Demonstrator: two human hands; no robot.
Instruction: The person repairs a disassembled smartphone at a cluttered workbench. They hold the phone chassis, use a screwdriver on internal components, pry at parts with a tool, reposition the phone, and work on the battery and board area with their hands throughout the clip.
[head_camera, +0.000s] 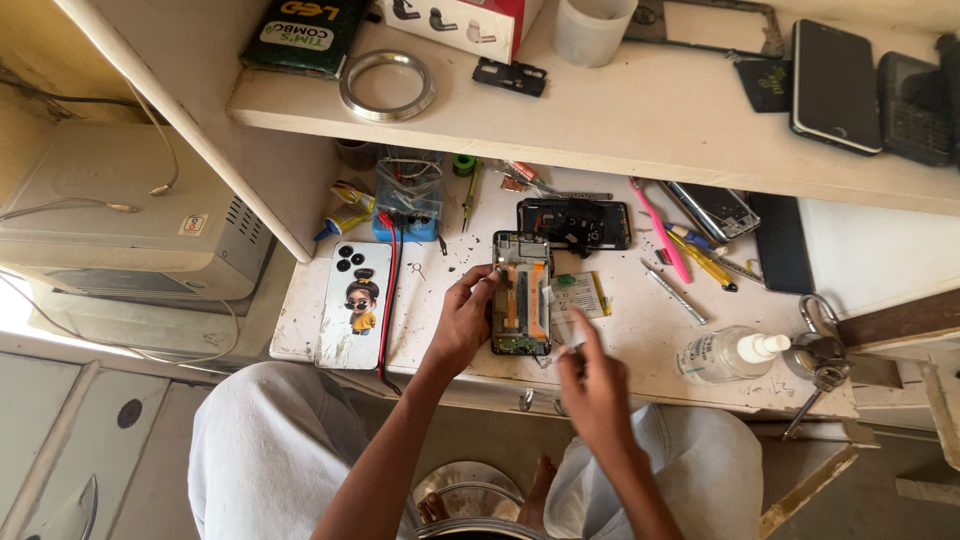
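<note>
Nearest the camera, the right hand (597, 392) hovers just below and right of the opened phone (521, 294), its fingers (590, 335) loosely spread with one pointing up toward it; I cannot tell whether it holds anything. The left hand (461, 322) grips that phone's left edge, fingers curled against the frame. The one opened phone lies flat at the front of the counter (640, 330), its insides facing up. Just right of it sits one small battery (583, 293). Left of it lies one phone case (355, 303) with a cartoon figure, and one red wire (388, 290) runs between them. Well right of it lies one clear bottle (728, 354). Just beyond it sits a second dismantled phone (574, 223), one pink tool (660, 231) to that one's right. Farthest, on the shelf (640, 110) above, are one metal ring (387, 85) and one white cup (592, 29).
</note>
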